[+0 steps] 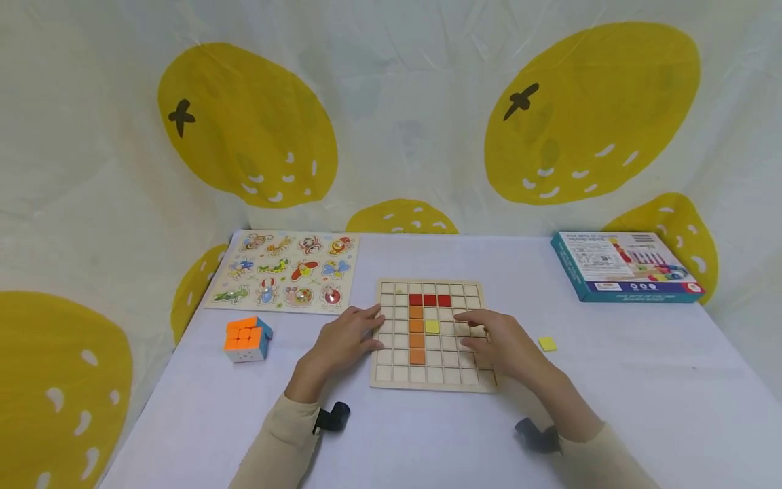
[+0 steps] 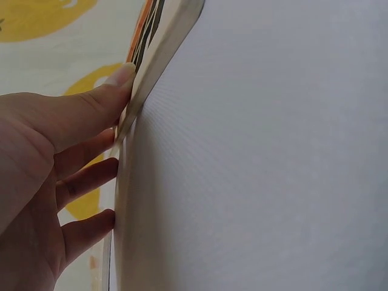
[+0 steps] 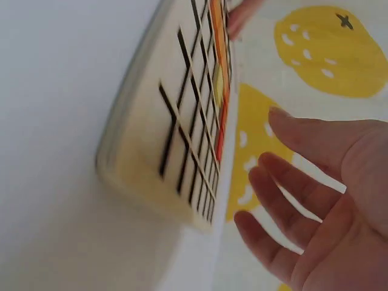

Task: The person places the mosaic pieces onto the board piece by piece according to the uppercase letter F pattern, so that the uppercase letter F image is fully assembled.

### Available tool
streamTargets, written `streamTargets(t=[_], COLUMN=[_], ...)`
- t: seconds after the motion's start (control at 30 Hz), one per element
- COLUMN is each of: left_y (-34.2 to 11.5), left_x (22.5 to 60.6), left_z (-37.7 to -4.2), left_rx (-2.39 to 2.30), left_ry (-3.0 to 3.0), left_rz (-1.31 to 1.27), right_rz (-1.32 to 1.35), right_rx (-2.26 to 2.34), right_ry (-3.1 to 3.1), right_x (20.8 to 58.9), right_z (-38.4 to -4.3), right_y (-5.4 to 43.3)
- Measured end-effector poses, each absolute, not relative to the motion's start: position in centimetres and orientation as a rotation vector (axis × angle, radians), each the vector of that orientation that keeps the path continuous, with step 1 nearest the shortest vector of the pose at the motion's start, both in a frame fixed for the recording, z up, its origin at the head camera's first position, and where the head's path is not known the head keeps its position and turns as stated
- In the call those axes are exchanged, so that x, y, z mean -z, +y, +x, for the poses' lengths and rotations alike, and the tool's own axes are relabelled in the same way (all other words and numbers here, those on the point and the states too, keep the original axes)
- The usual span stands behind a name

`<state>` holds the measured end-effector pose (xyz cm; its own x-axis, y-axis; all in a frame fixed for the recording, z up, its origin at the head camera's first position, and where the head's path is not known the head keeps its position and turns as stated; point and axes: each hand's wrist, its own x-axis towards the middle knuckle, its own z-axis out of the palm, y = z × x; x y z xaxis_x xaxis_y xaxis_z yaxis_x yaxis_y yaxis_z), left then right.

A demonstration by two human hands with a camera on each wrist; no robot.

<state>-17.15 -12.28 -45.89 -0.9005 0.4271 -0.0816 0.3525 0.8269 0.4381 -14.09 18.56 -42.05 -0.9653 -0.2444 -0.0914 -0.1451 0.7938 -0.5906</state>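
Observation:
A wooden grid board (image 1: 391,373) lies flat on the table. A row of red tiles (image 1: 430,300) sits in it, with a column of orange tiles (image 1: 417,326) running down below and one yellow tile (image 1: 432,327) beside the column. My left hand (image 1: 345,336) rests against the board's left edge; in the left wrist view its thumb (image 2: 91,112) touches the rim. Over the board's right side hovers my right hand (image 1: 504,343), fingers loosely bent. The right wrist view shows nothing between those fingers (image 3: 285,200).
A loose yellow tile (image 1: 547,344) lies on the table right of the board. At the left are a puzzle cube (image 1: 247,339) and an insect picture board (image 1: 284,272). A boxed set (image 1: 629,266) lies at the back right, before a patterned cloth backdrop (image 1: 403,102).

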Motion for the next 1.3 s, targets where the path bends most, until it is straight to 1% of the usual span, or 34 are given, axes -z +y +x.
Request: streamTargets(t=[0.13,0.3,0.5,0.8,0.97,1.3], left_y=[-12.3,-12.4,-12.4,-12.3,-12.3,-12.2], left_x=[45.9,46.0,46.0,45.9,45.9,46.0], left_z=[-17.2,-17.1,-17.1,-17.0,-17.1,-17.2], left_rx=[-0.631,-0.628,-0.617,-0.633,-0.613,-0.624], left_ry=[2.829,2.827,2.835,2.824,2.827,2.825], left_rz=[0.604,0.595,0.601,0.601,0.601,0.595], right_rz=[-0.236,-0.083,0.040,0.133,0.133,0.152], right_rx=[0.807,0.694,0.623,0.547,0.573,0.639], right_ry=[2.906,2.899,2.864,2.788,2.763,2.756], right_x=[41.6,42.0,42.4,42.6,43.3,44.2], right_z=[-13.6,-13.1,-13.0,-12.9,-12.7,-13.1], right_y=[21.4,24.9,27.6,29.5,30.4,30.8])
